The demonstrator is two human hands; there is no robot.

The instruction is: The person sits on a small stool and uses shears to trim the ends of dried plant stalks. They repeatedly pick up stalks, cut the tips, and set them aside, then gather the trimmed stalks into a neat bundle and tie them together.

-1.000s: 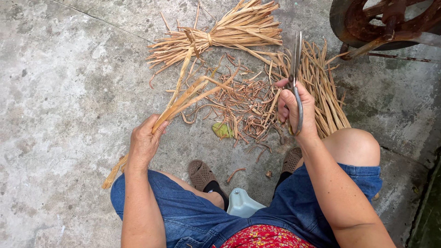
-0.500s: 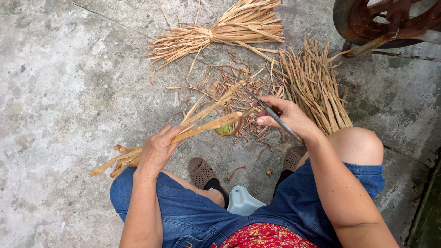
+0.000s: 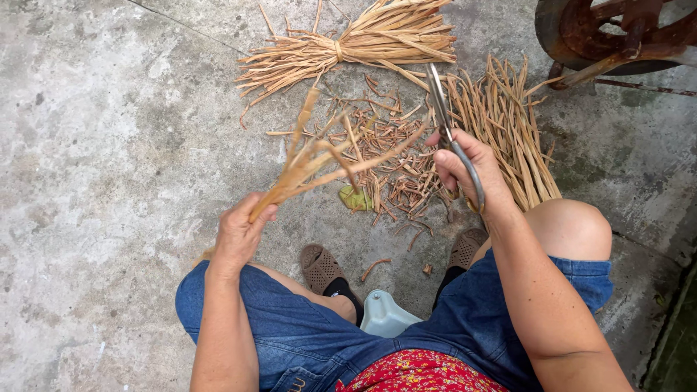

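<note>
My left hand point(image 3: 239, 234) grips a small bunch of dry tan stalks point(image 3: 319, 160) by its lower end; the stalks fan up and to the right over the concrete. My right hand point(image 3: 468, 174) holds a pair of metal scissors point(image 3: 446, 127), blades closed and pointing up. The scissors sit just right of the stalk tips, apart from them. Below both hands lies a heap of short cut scraps point(image 3: 388, 156).
A tied bundle of stalks point(image 3: 356, 47) lies at the top. A loose row of long stalks point(image 3: 504, 127) lies on the right. A rusty metal wheel point(image 3: 617, 36) is at the top right. Brown sandals point(image 3: 319, 267) and a pale blue stool point(image 3: 385, 316) are beneath me.
My left hand has raised the bunch, so its tips point higher. My right hand has swung the scissors from pointing left at the stalks to pointing upward.
</note>
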